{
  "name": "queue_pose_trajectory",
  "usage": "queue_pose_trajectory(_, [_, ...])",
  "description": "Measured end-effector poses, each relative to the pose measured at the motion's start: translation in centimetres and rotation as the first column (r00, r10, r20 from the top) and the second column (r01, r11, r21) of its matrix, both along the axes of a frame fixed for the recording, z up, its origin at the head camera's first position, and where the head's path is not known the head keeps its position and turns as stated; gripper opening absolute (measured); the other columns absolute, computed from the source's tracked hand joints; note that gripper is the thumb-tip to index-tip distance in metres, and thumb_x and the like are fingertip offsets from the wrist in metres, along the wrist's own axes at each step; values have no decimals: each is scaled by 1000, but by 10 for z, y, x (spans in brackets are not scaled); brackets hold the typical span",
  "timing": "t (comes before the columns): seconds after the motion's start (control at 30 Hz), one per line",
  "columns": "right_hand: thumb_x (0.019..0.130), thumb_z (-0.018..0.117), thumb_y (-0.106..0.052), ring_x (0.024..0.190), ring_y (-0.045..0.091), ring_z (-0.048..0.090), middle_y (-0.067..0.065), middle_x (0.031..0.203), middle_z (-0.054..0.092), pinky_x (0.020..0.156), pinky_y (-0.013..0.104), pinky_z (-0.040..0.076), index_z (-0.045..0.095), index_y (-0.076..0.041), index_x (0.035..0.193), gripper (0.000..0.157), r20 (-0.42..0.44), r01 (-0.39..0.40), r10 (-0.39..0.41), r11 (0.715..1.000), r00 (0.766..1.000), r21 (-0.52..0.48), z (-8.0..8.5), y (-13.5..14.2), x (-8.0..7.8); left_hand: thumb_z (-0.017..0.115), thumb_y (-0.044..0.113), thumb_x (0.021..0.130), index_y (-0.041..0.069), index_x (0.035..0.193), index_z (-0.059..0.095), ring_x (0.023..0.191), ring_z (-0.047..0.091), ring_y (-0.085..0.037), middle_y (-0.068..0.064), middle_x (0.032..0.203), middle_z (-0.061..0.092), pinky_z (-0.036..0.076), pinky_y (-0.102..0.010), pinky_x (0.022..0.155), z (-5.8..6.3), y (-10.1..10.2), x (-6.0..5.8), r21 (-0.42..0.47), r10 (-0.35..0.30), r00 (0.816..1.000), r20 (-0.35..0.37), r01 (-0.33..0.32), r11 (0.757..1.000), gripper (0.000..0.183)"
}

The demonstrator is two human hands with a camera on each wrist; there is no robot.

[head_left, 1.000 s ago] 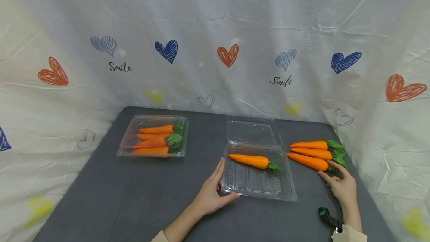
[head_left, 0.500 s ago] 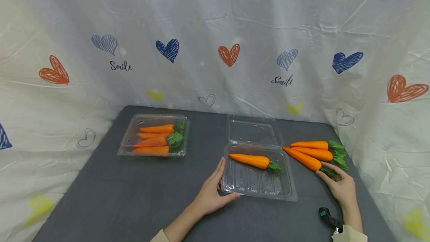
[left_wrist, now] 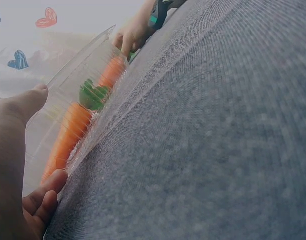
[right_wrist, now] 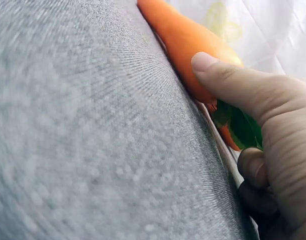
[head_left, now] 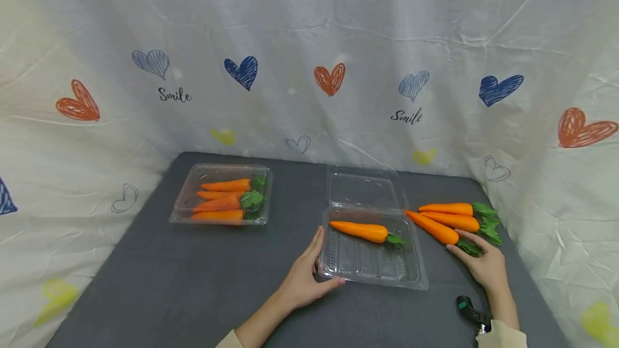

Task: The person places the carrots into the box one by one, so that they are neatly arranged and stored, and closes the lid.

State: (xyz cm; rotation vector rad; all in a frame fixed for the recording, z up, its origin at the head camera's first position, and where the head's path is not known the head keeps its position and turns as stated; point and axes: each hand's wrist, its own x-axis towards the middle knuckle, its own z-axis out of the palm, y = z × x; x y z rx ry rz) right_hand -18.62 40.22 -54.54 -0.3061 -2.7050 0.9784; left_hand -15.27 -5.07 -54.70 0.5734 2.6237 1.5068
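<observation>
An orange carrot (head_left: 432,227) with green leaves lies on the table, its tip angled toward the clear plastic box (head_left: 372,282). My right hand (head_left: 486,267) pinches this carrot at its thick end; in the right wrist view the thumb (right_wrist: 228,75) presses on the orange body above the leaves (right_wrist: 238,125). At the near left corner of the box my left hand (head_left: 304,283) grips, thumb along the front edge and fingers along the left side. Inside the box one carrot (head_left: 360,230) lies near the back, leaves to the right. The box's lid (head_left: 365,189) is folded back.
Two more carrots (head_left: 447,208) lie side by side just behind the gripped one. A closed clear box (head_left: 181,214) holding several carrots stands at the back left. Below my right wrist is a black device (head_left: 471,310). A heart-printed curtain (head_left: 290,42) hangs behind the grey table (head_left: 193,283).
My right hand has shifted left, drawing the front carrot away from the other two and turning it so its tip points further back. The left hand and box have stayed put.
</observation>
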Motion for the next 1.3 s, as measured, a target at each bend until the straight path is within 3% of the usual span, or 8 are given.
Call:
queue_pose_trajectory(0.37, [92, 85, -41, 123, 45, 58, 30, 138, 64, 99, 64, 44, 68, -3, 139, 62, -21, 67, -69, 996, 997, -61, 12, -10, 10, 86, 56, 85, 22, 173, 12, 75, 45, -2, 6, 178, 11, 46, -21, 69, -1, 0, 0, 2, -2, 1000, -5, 2, 1000, 119])
queue_pose_trajectory(0.53, [90, 87, -40, 86, 15, 64, 24, 131, 70, 82, 35, 49, 72, -8, 136, 58, -37, 148, -150, 988, 988, -53, 21, -20, 17, 86, 56, 86, 22, 173, 12, 75, 45, -2, 6, 178, 11, 46, -21, 69, -1, 0, 1, 1, -5, 1000, 4, 5, 1000, 119])
queue_pose_trajectory(0.67, [86, 91, -35, 49, 8, 47, 1, 93, 77, 56, 24, 40, 76, -12, 130, 52, -99, 161, -168, 984, 981, -79, 34, -33, 21, 86, 55, 86, 21, 173, 12, 75, 46, -2, 4, 178, 12, 46, -21, 69, 0, 0, 1, 6, -7, 1000, 2, 7, 1000, 118])
queue_pose_trajectory(0.8, [86, 91, -32, 42, 9, 49, -32, 63, 56, 47, 24, 39, 76, -11, 128, 49, -154, 144, -155, 986, 976, -85, 45, -43, 22, 86, 55, 86, 21, 173, 12, 75, 46, -2, 6, 178, 12, 46, -21, 69, 1, 0, 0, 8, -3, 1000, 8, 3, 1000, 118])
queue_pose_trajectory(1.0, [89, 88, -27, 42, 1, 52, -46, 74, 52, 44, 19, 41, 76, -8, 129, 46, -207, 156, -181, 979, 962, -131, 54, -53, 26, 86, 56, 86, 22, 173, 12, 75, 46, -2, 7, 178, 12, 46, -21, 68, 2, 0, 0, 5, -2, 1000, 19, 1, 1000, 119])
queue_pose_trajectory(1.1, [92, 86, -23, 47, -2, 54, -43, 93, 57, 46, 19, 43, 74, -6, 132, 45, -213, 92, -135, 976, 968, -200, 59, -67, 31, 86, 55, 86, 21, 172, 13, 74, 46, -2, 6, 178, 12, 46, -21, 68, 1, 0, 1, 5, -4, 1000, 17, 4, 1000, 118])
queue_pose_trajectory(1.2, [94, 84, -16, 53, 1, 58, -36, 110, 61, 50, 20, 48, 72, -6, 134, 44, -219, -79, 26, 968, 975, -237, 63, -88, 34, 86, 55, 86, 20, 172, 14, 74, 46, -2, 5, 178, 12, 46, -21, 68, 0, -1, 1, 7, -2, 1000, 13, 2, 1000, 118])
queue_pose_trajectory(1.3, [92, 85, -13, 48, 4, 46, -22, 99, 68, 48, 23, 44, 74, -11, 132, 42, -221, -256, 212, 947, 952, -194, 65, -113, 35, 85, 56, 86, 21, 172, 14, 74, 46, -2, 6, 178, 12, 46, -21, 68, 1, 0, 1, 10, 6, 1000, 7, -6, 1000, 118])
